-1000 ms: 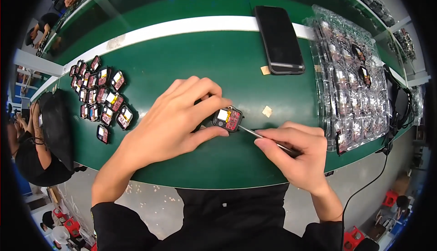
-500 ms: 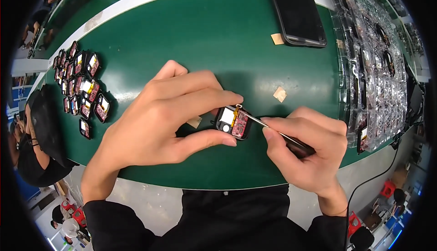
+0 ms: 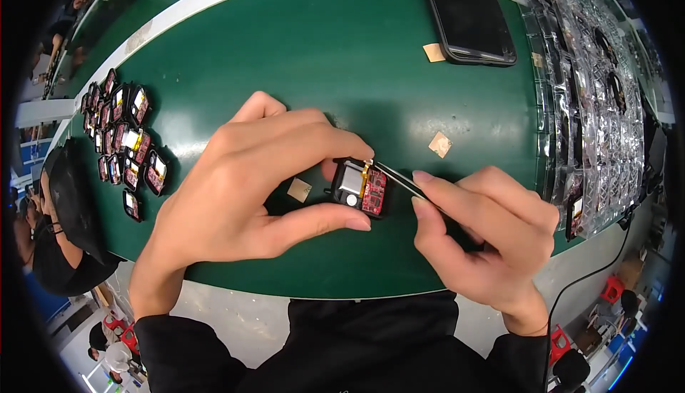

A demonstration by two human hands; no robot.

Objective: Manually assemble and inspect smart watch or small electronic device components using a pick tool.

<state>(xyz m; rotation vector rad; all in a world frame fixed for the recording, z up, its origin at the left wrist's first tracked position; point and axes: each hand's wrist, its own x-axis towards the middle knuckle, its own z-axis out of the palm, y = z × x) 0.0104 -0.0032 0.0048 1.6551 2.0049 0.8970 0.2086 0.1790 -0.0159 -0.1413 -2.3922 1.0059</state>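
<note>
My left hand point(image 3: 246, 182) grips a small black device housing point(image 3: 352, 199) between the thumb at its near edge and the index finger at its far edge. Inside the housing are a red circuit board point(image 3: 374, 195), a silver battery point(image 3: 352, 179), a yellow strip and a round white part. Thin metal tweezers point(image 3: 401, 182) are pinched in my right hand point(image 3: 492, 225). Their tips reach the far right corner of the housing, close to my left index fingertip; whether they touch a part there is too small to tell.
Several similar open housings point(image 3: 132, 143) cluster on the green table point(image 3: 285, 43) at the left. A black phone-like device point(image 3: 471, 18) lies at the back right. Clear plastic trays point(image 3: 592, 122) are stacked at the right. Small tan squares point(image 3: 440, 145) lie about. A person sits at far left.
The tweezers have swung to a steeper angle, their tips moving slightly left and away from me toward the housing's far corner. My right hand has shifted a little right. The housing has tilted slightly.
</note>
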